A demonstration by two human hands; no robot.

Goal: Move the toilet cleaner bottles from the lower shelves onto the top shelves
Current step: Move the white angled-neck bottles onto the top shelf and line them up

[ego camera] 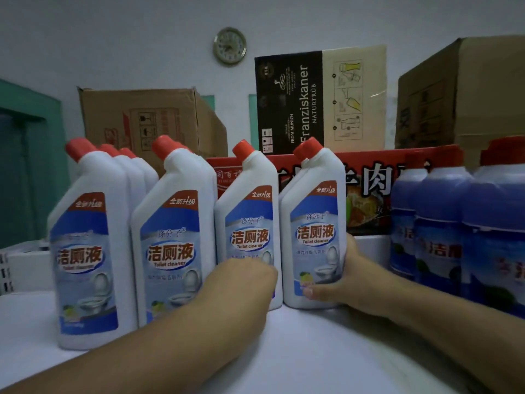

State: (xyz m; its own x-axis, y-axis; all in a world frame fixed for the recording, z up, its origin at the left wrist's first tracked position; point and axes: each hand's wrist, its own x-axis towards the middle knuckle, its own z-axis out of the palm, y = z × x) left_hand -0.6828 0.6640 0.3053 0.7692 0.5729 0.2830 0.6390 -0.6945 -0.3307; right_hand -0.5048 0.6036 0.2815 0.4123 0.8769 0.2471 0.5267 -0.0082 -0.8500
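Hidden / unclear: left hand (244, 282) is motion-blurred and seen from the back. It lies against the lower front of the third bottle (250, 211) and covers the foot of its label. Its fingers cannot be made out, so I cannot tell whether it is clamped or slack. More bottles stand behind the front row, but only red caps and white shoulders show, behind the first bottle (85, 251) and just left of the fourth bottle's (315, 217) cap. The blue bottles (443, 223) at right are soft, and the outermost is cut off by the frame edge.

Task objects: four white toilet cleaner bottles stand side by side in a front row on the white shelf top (298, 351) — first, second bottle (173, 245), third, fourth, left to right. All are upright with the long axis vertical. The angled necks and red caps lean up and to the left, and the labels face the camera.

Right hand (338, 280): clamped on the fourth bottle low down, with the thumb across the label front and the fingers wrapped round its right side, out of sight.

Surroundings: a red carton (369, 177) lies directly behind the third and fourth bottles, its print partly masked by them. Behind that stand a Franziskaner box (321, 100) and brown cardboard boxes at left (147, 118) and right (466, 95). A wall clock (229, 45) hangs above. The blue bottles stand near the right hand's outer side — not touching it.
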